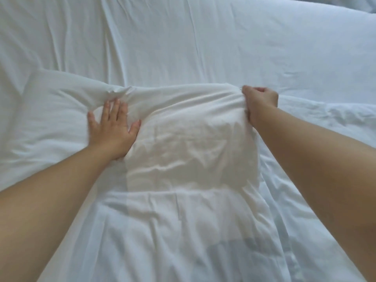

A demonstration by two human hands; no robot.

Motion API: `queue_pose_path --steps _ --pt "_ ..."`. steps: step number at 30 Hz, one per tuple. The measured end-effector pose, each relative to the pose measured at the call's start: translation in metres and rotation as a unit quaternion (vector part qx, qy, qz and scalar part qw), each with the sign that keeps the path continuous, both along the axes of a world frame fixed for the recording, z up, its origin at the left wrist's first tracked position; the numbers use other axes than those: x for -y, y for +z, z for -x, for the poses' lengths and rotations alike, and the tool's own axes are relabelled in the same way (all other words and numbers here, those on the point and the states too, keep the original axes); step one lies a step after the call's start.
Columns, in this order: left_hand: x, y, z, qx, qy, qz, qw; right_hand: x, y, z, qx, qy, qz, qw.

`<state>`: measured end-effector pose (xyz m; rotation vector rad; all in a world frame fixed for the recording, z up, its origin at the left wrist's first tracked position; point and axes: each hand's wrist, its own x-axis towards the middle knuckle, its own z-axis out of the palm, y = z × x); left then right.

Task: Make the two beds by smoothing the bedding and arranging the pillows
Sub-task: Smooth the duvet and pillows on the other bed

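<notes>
White duvet (183, 155) fills centre to 6 o'clock, its top edge bunched across the middle; left hand (110, 127) flat, fingers spread, pressing duvet at 9 o'clock; right hand (259, 103) fisted on duvet edge at 2 o'clock; pillow (305, 37) at 1 o'clock; creased sheet (101, 37) at 11.

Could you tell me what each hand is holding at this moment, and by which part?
The right hand pinches the white duvet by its far folded edge. The left hand holds nothing; it lies flat and open on the duvet.
</notes>
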<state>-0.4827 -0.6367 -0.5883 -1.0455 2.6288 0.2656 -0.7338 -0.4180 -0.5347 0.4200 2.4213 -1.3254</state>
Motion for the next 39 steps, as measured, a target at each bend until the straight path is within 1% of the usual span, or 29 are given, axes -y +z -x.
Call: queue_pose_path --steps 1,2,3,5,6,7,8,9,11,12,13,14,18,19,20,22,23,25,27,29,31,32,33,35,37,39 --pt "-0.005 0.004 0.000 -0.019 0.023 -0.018 0.999 -0.006 0.001 -0.003 0.067 0.020 0.009 0.998" --pt "-0.014 0.009 0.000 -0.046 0.045 -0.037 0.997 -0.014 0.002 -0.002 0.110 0.038 0.003 0.993" --pt "-0.025 0.014 -0.001 -0.078 0.060 -0.054 0.994 -0.023 0.002 0.001 0.116 0.052 -0.011 0.992" --pt "-0.052 0.024 -0.006 -0.132 0.066 -0.076 0.986 -0.034 0.007 0.005 0.040 0.049 -0.048 0.997" --pt "-0.067 0.028 -0.010 -0.153 0.065 -0.084 0.983 -0.036 0.009 0.004 0.009 0.044 -0.041 0.998" --pt "-0.082 0.032 -0.016 -0.168 0.065 -0.093 0.979 -0.036 0.015 -0.002 0.004 0.049 -0.017 0.999" --pt "-0.097 0.036 -0.023 -0.174 0.061 -0.099 0.978 -0.036 0.019 -0.011 0.026 0.061 0.017 0.998" --pt "-0.113 0.039 -0.031 -0.174 0.049 -0.101 0.978 -0.040 0.021 -0.023 0.069 0.081 0.064 0.992" --pt "-0.144 0.043 -0.050 -0.164 0.015 -0.103 0.981 -0.061 0.028 -0.050 0.187 0.131 0.135 0.964" --pt "-0.158 0.046 -0.060 -0.157 0.004 -0.109 0.982 -0.078 0.029 -0.063 0.235 0.164 0.150 0.946" --pt "-0.172 0.047 -0.071 -0.146 -0.003 -0.119 0.982 -0.098 0.030 -0.077 0.265 0.192 0.142 0.934" --pt "-0.184 0.049 -0.082 -0.129 -0.008 -0.127 0.983 -0.116 0.030 -0.089 0.276 0.211 0.119 0.930" --pt "-0.223 0.061 -0.124 -0.055 -0.009 -0.121 0.991 -0.164 0.037 -0.141 0.241 0.256 -0.003 0.936" --pt "-0.229 0.065 -0.134 -0.032 -0.002 -0.119 0.992 -0.172 0.042 -0.153 0.249 0.266 -0.025 0.931" --pt "-0.235 0.069 -0.142 -0.009 0.004 -0.119 0.993 -0.180 0.047 -0.165 0.272 0.275 -0.036 0.921" --pt "-0.247 0.081 -0.158 0.033 0.007 -0.124 0.992 -0.194 0.063 -0.190 0.335 0.290 -0.020 0.896" --pt "-0.251 0.088 -0.164 0.049 0.005 -0.128 0.990 -0.201 0.072 -0.202 0.350 0.294 -0.010 0.889" --pt "-0.258 0.101 -0.175 0.085 -0.005 -0.135 0.987 -0.213 0.084 -0.223 0.349 0.298 -0.013 0.889" --pt "-0.258 0.114 -0.185 0.123 -0.023 -0.136 0.983 -0.227 0.093 -0.240 0.330 0.300 -0.035 0.894" --pt "-0.255 0.123 -0.194 0.149 -0.035 -0.139 0.978 -0.244 0.095 -0.251 0.283 0.279 -0.070 0.915" --pt "-0.250 0.128 -0.200 0.179 -0.043 -0.145 0.972 -0.255 0.094 -0.259 0.232 0.212 -0.094 0.945" --pt "-0.248 0.130 -0.201 0.193 -0.045 -0.148 0.969 -0.255 0.095 -0.264 0.219 0.186 -0.091 0.953" --pt "-0.246 0.130 -0.202 0.203 -0.043 -0.149 0.967 -0.253 0.096 -0.271 0.217 0.179 -0.083 0.956" --pt "-0.243 0.130 -0.204 0.208 -0.031 -0.151 0.966 -0.246 0.096 -0.287 0.239 0.201 -0.075 0.947" --pt "-0.242 0.129 -0.207 0.197 -0.031 -0.152 0.968 -0.248 0.093 -0.301 0.238 0.226 -0.116 0.937" --pt "-0.242 0.131 -0.212 0.188 -0.043 -0.151 0.970 -0.257 0.087 -0.304 0.211 0.216 -0.174 0.937"
